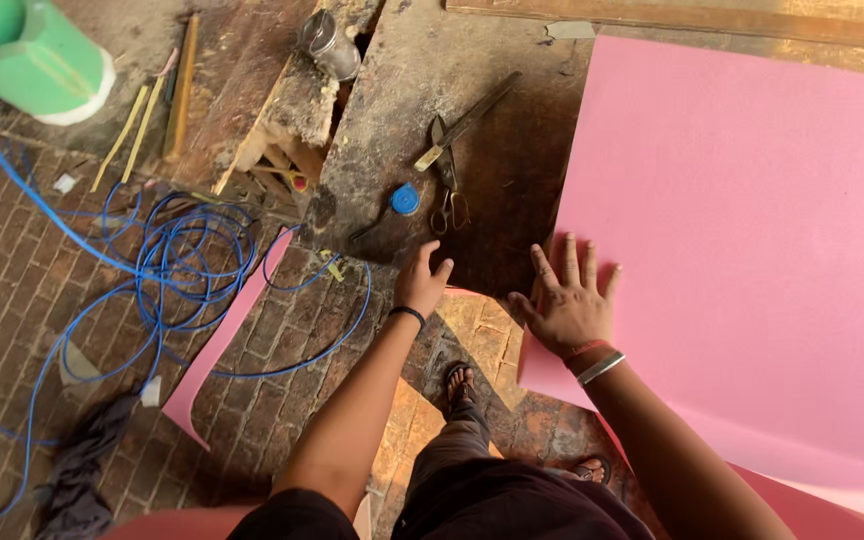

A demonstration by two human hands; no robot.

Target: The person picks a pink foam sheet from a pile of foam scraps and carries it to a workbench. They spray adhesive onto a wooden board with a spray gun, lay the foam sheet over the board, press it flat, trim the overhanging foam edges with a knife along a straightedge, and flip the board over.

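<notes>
A large pink sheet [752, 250] lies across the dark wooden workbench [492, 190] and hangs over its near edge. My right hand [567, 300] rests flat on the sheet's left edge, fingers spread. My left hand [422, 280] reaches over the bench's near edge with fingers apart, holding nothing. Just beyond it lie a blue bottle cap [405, 199], a pair of scissors [447, 185] and long metal shears [467, 120].
A coiled blue hose [187, 260] sprawls on the brick floor at left. A pink strip [217, 340] hangs by the bench. A green bucket [32, 55], thin sticks [152, 110], wood scraps and a metal tin [327, 42] sit at the back. My sandalled feet [460, 385] stand below.
</notes>
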